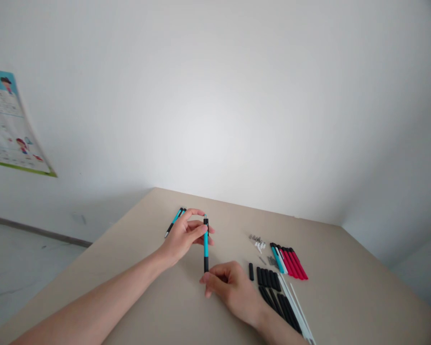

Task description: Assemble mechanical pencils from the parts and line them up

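A turquoise and black ballpoint pen (206, 245) stands upright between my two hands over the table. My left hand (187, 234) grips its upper part by the black clip, thumb in front, with the index finger on the button at the top. At the lower end, my right hand (230, 285) pinches the pen's tip between thumb and fingers, so the tip is hidden. Behind my left hand lie finished-looking turquoise and black pens (173, 223), partly covered by it.
On the right of the table (136, 278) lie red pen barrels (295, 263), a turquoise barrel (277, 258), black grips (267, 278), longer black pieces (287, 309), white refill-like tubes (297, 306), small metal parts (256, 238) and white parts (260, 246). A wall stands behind the table.
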`<state>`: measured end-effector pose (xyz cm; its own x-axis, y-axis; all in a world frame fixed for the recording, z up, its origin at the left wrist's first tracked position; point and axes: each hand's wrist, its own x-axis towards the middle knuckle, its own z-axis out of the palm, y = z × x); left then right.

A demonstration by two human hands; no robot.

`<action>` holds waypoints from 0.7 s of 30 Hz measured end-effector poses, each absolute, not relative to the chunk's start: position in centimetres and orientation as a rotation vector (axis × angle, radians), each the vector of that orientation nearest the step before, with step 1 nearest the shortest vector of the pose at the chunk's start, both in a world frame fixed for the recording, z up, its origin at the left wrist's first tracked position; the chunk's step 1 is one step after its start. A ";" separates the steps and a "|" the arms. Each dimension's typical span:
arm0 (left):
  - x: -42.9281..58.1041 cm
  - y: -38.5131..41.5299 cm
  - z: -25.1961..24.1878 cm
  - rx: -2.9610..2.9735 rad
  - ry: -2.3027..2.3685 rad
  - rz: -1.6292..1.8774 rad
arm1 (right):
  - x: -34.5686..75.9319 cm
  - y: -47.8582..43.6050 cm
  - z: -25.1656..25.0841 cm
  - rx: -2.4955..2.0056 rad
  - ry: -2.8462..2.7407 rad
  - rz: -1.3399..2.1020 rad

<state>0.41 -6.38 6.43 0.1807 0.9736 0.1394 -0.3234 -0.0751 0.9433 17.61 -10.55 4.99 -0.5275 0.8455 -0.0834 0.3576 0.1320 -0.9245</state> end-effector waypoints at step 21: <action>0.6 -6.8 6.1 1.292 0.810 1.058 | 18.0 -10.1 4.3 -1.054 -1.941 1.533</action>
<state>0.62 -6.80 6.07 0.3398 0.9362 0.0896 -0.1576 -0.0373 0.9868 18.02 -10.07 4.34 -0.6073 0.7870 -0.1082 0.2875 0.0908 -0.9535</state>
